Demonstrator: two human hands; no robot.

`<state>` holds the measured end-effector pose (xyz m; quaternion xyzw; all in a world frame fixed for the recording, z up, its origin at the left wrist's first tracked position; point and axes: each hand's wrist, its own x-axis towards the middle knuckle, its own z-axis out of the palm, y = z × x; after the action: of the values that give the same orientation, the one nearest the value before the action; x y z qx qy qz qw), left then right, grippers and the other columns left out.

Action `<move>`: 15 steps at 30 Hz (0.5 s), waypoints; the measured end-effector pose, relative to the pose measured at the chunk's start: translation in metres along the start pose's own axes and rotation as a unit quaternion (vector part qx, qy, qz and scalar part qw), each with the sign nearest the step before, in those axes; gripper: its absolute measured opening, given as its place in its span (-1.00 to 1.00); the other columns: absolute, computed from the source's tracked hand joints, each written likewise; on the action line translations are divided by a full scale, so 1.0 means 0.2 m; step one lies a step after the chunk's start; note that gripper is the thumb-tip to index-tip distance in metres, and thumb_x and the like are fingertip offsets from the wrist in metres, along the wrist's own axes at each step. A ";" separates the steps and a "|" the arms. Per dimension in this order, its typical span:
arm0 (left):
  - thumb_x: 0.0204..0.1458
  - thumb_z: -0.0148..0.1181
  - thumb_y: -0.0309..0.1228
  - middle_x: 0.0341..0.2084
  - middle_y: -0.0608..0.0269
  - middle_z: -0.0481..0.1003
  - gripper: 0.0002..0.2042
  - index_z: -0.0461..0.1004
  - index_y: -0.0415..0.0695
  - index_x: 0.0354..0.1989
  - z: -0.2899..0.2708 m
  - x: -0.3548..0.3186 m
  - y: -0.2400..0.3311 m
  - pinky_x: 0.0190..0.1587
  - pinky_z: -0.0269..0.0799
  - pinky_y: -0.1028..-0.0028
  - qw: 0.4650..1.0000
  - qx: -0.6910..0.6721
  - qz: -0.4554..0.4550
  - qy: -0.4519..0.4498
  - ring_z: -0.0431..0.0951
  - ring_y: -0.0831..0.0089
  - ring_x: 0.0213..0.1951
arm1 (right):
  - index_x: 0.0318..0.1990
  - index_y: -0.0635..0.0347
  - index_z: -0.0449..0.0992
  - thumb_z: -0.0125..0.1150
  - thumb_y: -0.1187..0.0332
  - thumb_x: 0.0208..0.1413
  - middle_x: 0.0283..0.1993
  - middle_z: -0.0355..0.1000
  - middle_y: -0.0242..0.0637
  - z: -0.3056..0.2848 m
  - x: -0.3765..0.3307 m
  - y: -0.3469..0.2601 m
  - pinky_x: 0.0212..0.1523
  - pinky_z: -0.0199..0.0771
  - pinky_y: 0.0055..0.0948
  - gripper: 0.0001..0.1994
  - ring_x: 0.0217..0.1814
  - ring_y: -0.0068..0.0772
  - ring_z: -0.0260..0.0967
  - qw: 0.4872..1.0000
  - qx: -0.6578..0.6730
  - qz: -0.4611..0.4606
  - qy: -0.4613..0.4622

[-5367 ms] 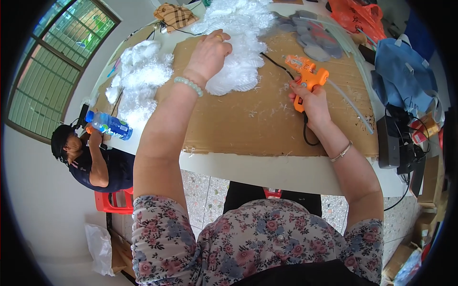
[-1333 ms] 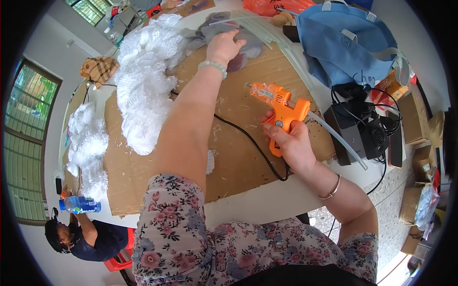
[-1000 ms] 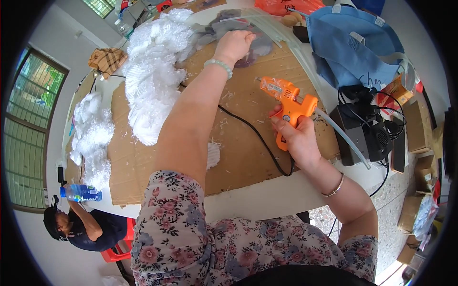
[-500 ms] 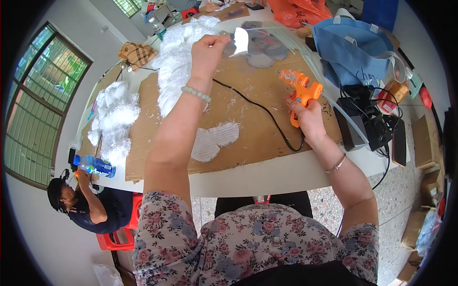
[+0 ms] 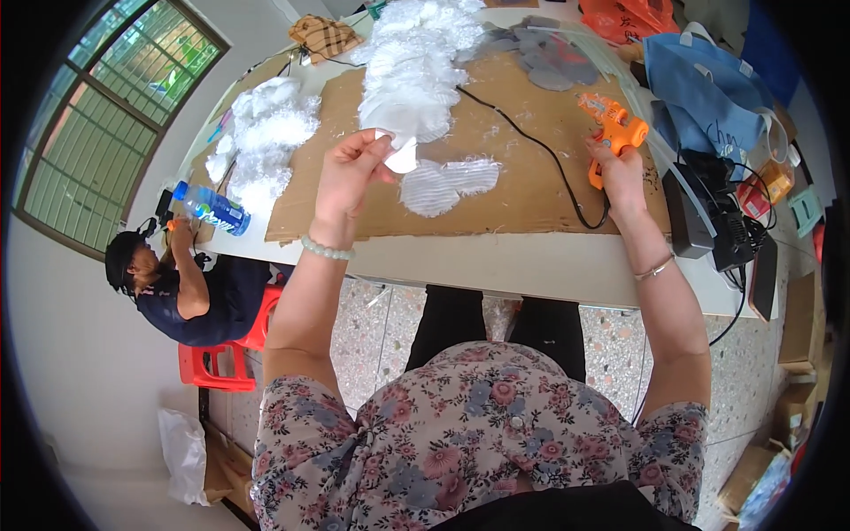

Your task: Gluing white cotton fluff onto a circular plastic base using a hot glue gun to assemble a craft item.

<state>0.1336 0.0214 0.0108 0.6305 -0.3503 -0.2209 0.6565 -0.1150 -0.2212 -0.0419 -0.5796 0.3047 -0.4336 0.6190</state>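
Note:
My left hand [image 5: 352, 173] is closed in a pinch on a thin, glossy plastic piece [image 5: 404, 157], see-through in part and shining white where it catches light. Just beyond the fingers lies a long heap of white ribbed, frayed fabric pieces [image 5: 409, 66]. A separate white ribbed fabric piece [image 5: 450, 186] rests on the cardboard to the right of that hand. My right hand [image 5: 622, 173] is wrapped round the handle of an orange glue gun [image 5: 620, 128], its nozzle toward the far left. The glue gun is held over the cardboard's right side.
Brown cardboard [image 5: 522, 212] covers much of the white table [image 5: 478, 257]. A black cord [image 5: 527, 133] crosses it. Clear cut plastic shapes [image 5: 553, 57] lie far back. White fluffy stuff [image 5: 270, 133] and a bottle [image 5: 212, 208] stand left, near a seated person [image 5: 177, 283]. A blue bag [image 5: 704, 88] sits right.
My left hand has come back toward me from the clear plastic shapes, bringing the glossy piece near the white fabric. My right hand still grips the glue gun. The view has shifted.

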 end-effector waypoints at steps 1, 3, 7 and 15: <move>0.10 0.09 -0.47 -0.39 0.24 0.52 -0.84 0.49 -0.25 -0.20 -0.04 -0.04 -0.03 -0.41 0.49 0.59 1.000 -0.008 -0.001 0.004 0.50 0.58 -0.51 | -0.25 0.23 0.43 0.13 0.45 0.06 -0.36 0.40 -0.43 0.00 0.00 0.00 -0.36 0.25 -0.61 -0.89 -0.39 -0.65 0.27 1.000 -0.011 0.008 -0.003; 0.10 0.09 -0.48 -0.37 0.25 0.52 -0.84 0.48 -0.26 -0.18 -0.09 -0.11 -0.07 -0.39 0.49 0.58 1.000 -0.016 0.006 0.008 0.50 0.56 -0.48 | -0.22 0.24 0.44 0.12 0.45 0.07 -0.33 0.42 -0.43 0.01 -0.01 0.00 -0.34 0.25 -0.62 -0.87 -0.38 -0.65 0.28 1.000 -0.029 0.012 0.002; 0.08 0.07 -0.56 -0.38 0.20 0.54 -0.81 0.44 -0.26 -0.13 -0.05 -0.19 -0.13 -0.31 0.50 0.56 0.998 -0.050 0.023 0.039 0.53 0.51 -0.41 | -0.21 0.26 0.44 0.12 0.44 0.07 -0.33 0.42 -0.44 0.01 -0.02 -0.03 -0.30 0.26 -0.62 -0.85 -0.36 -0.65 0.29 0.999 -0.034 0.016 -0.006; 0.05 0.05 -0.60 -0.43 0.14 0.55 -0.70 0.38 -0.25 0.00 0.02 -0.23 -0.18 -0.33 0.47 0.60 0.994 -0.094 -0.048 0.015 0.52 0.55 -0.46 | -0.18 0.29 0.43 0.14 0.41 0.07 -0.32 0.43 -0.40 0.00 -0.01 -0.02 -0.31 0.25 -0.63 -0.81 -0.38 -0.64 0.28 0.998 -0.054 0.035 -0.003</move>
<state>0.1064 0.0492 -0.0341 0.5854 -0.2878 -0.2745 0.7065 -0.1163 -0.2199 -0.0383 -0.6025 0.3456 -0.3926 0.6029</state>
